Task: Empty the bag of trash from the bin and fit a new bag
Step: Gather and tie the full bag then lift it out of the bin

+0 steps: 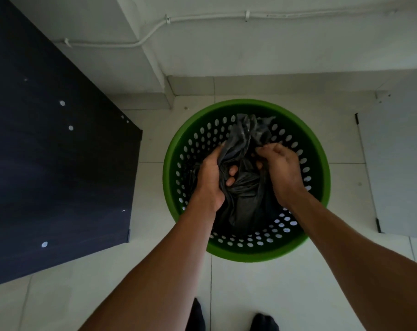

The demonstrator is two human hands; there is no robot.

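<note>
our left grip (211, 180) is curling round the gathered neck of the black bag (247, 206), our right grip (281, 168) is pinching a fold beside it; the bag is sitting inside the green bin (250, 255).

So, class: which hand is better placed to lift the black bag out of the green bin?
Probably the left: the left hand wraps its fingers round the gathered neck of the black bag, while the right hand only pinches a side fold.

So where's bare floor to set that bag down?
Bare tiles lie between bin and dark board, between bin and feet, and right of it up to the white panel. Inside the bin, left hand, right hand and bag crowd it.
</note>
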